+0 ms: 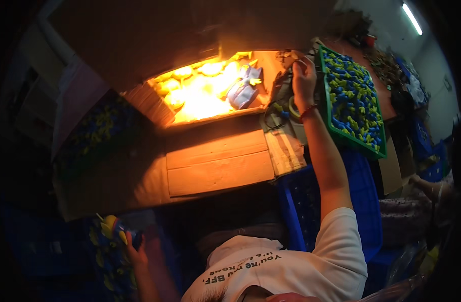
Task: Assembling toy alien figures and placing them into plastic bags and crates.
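At the lower left, my left hand (136, 253) is closed on a yellow and blue plastic toy figure (111, 227), held over several similar toys in dim light. My right hand (304, 80) reaches up past the right side of a brightly lit cardboard box (220, 118). Its fingers are curled together, and whatever they hold is too small or hidden to name. Inside the box, a larger blue and yellow toy (244, 93) lies tilted at the right, beside several yellow pieces (176, 85) partly washed out by the glare.
A green tray (380, 151) full of small blue and yellow parts stands right of my right hand. Below it is a blue plastic crate (363, 201). A cardboard flap (220, 163) lies in front of the lit box, and a dark panel (190, 30) overhangs it.
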Tool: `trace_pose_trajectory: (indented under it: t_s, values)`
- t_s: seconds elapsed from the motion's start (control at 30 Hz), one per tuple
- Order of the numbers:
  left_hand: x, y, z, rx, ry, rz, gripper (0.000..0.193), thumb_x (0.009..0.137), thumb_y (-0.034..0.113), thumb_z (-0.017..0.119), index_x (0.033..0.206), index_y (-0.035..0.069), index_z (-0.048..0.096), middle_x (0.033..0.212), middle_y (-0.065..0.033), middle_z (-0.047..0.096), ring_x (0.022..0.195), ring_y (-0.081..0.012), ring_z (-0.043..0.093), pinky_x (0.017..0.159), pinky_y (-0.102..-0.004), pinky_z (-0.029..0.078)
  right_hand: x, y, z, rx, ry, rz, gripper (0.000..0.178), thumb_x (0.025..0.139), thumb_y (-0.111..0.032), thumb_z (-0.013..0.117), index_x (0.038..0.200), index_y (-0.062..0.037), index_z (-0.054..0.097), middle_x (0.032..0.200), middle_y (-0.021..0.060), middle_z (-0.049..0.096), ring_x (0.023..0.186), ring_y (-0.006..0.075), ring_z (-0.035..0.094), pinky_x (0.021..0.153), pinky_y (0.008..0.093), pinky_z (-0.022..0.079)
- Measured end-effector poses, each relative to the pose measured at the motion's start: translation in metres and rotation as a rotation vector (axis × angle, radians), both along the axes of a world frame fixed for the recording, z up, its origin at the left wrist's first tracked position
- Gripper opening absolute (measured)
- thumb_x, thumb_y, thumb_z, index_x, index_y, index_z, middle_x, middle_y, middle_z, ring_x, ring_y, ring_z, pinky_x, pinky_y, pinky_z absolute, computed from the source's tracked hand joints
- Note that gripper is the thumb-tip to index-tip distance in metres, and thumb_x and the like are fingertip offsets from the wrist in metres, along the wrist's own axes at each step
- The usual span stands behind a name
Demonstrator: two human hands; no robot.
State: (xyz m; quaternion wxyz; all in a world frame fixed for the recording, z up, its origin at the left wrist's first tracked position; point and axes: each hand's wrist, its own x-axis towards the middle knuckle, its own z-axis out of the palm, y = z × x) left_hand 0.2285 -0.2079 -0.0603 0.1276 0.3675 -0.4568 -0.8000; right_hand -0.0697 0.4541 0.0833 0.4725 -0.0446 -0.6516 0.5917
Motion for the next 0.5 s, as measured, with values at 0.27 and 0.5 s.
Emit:
trace_pose_trajectory:
  t_s: [0.27,0.5]
  values:
    - [0.12,-0.145,0.012,-0.271,-0.076,0.613,0.089,0.083,0.017,0.081,0.152,0.022,0.026,0.149,-0.0083,0.037,0.132,-0.0271,0.043,0.095,-0.0478,0.05,0.086,0.017,-0.071,-0.212,-0.278,0.242,0.045,0.103,-0.022,0.054,0.141,0.0003,0.045,0.133,0.0162,0.058,0.123,0.0243,0.056,0.104,0.0355,0.047]
    - [0.272,-0.178,-0.013,-0.48,-0.383,1.08,0.102,0.076,0.027,0.086,0.151,0.025,0.017,0.146,-0.0035,0.038,0.121,-0.0251,0.051,0.081,-0.0422,0.051,0.156,0.037,-0.146,-0.247,-0.484,0.267,0.032,0.104,-0.016,0.054,0.132,0.0007,0.057,0.126,0.0101,0.063,0.111,0.0194,0.061,0.097,0.0309,0.05]
